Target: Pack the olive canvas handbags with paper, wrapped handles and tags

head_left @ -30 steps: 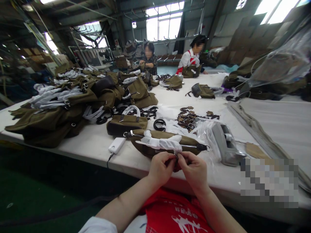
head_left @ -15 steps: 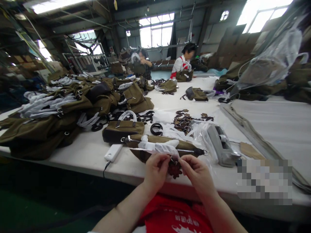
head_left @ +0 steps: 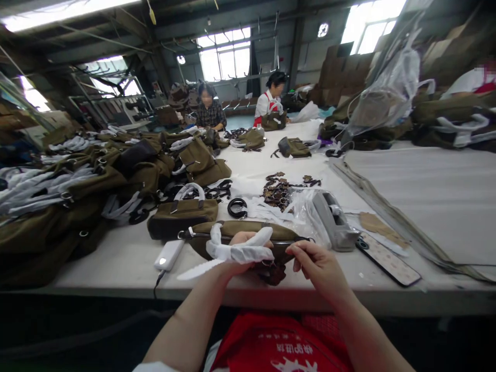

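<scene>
An olive handbag with a dark zip lies before me at the table's front edge. White wrapping covers its handle, and a loose white strip trails left from it. My left hand reaches beneath the handle and grips the bag; the handle hides most of its fingers. A dark red flower-shaped charm hangs at the bag's front, below the handle. Beside the zip's right end, my right hand is closed in a pinch. Whatever is between those fingertips is too small to make out.
A second olive bag and a white power bank are at left, before a large bag pile. Black coiled strap, heaped charms, grey tape dispenser and phone lie beyond and right. Co-workers sit farther back.
Both hands were together at the charm's ring. My left hand has moved up under the wrapped handle, and my right hand has moved to the zip's right end. The view has turned right.
</scene>
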The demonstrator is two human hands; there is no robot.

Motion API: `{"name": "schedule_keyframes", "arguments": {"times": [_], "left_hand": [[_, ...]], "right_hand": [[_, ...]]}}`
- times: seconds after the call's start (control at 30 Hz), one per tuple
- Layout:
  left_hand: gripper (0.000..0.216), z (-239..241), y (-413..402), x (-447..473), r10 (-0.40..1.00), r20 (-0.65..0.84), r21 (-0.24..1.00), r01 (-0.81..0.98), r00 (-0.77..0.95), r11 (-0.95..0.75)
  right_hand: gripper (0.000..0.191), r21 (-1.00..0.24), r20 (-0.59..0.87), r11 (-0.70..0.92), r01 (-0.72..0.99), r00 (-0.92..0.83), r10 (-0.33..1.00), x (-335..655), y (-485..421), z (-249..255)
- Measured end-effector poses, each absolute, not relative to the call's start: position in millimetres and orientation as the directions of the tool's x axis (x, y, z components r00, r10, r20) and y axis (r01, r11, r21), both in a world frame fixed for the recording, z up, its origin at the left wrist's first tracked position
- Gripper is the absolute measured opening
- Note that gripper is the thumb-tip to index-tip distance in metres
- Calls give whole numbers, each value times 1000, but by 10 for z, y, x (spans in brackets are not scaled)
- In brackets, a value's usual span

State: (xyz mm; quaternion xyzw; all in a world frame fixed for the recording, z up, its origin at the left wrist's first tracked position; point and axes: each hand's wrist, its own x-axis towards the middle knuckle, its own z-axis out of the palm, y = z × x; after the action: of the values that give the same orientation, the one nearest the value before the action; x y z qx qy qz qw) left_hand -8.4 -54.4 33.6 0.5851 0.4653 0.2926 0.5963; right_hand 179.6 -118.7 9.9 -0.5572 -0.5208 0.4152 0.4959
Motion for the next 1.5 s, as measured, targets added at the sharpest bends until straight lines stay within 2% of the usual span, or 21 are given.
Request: {"name": "schedule_keyframes", "arguments": {"times": [0.13, 0.27, 0.33, 0.43, 0.53, 0.63, 0.8, 1.0, 1.2, 1.5], "left_hand": [[33, 505, -479, -137, 774, -309, 950, 204, 553, 234], [26, 591, -447, -143, 716, -330, 940, 286, 615, 188], [26, 579, -450, -122, 743, -328, 940, 280, 584, 195], [30, 521, -466, -95, 768, -277, 961, 167, 578, 221], [31, 478, -482, -92, 774, -216, 973, 61, 594, 224], [32, 488, -501, -96, 758, -189, 977, 40, 625, 211], [31, 535, -523, -91, 734, -184, 983, 126, 654, 134], [28, 523, -525, -110, 726, -177, 984, 141, 664, 110], [25, 474, -544, -132, 724, -120, 992, 115, 679, 57], [29, 395, -584, -168, 703, -120, 992, 57, 701, 113]], "right_hand": [[44, -1000, -15, -16, 13, 52, 999, 1766, -1167, 159], [42, -998, -15, -12, -69, 45, 999, 1731, -1152, 148], [42, -1000, 13, 14, -15, 30, 999, 1729, -1160, 103], [37, -982, 88, 88, 170, -10, 996, 1750, -1183, 22], [31, -918, 185, 196, 344, -65, 981, 1771, -1193, -5], [30, -867, 231, 254, 430, -105, 967, 1771, -1182, 33], [32, -855, 217, 260, 449, -146, 965, 1756, -1164, 79], [36, -827, 188, 265, 496, -200, 962, 1775, -1162, 80], [38, -703, 186, 325, 633, -278, 942, 1785, -1162, 202], [40, -622, 152, 448, 642, -463, 873, 1828, -1081, 343]]}}
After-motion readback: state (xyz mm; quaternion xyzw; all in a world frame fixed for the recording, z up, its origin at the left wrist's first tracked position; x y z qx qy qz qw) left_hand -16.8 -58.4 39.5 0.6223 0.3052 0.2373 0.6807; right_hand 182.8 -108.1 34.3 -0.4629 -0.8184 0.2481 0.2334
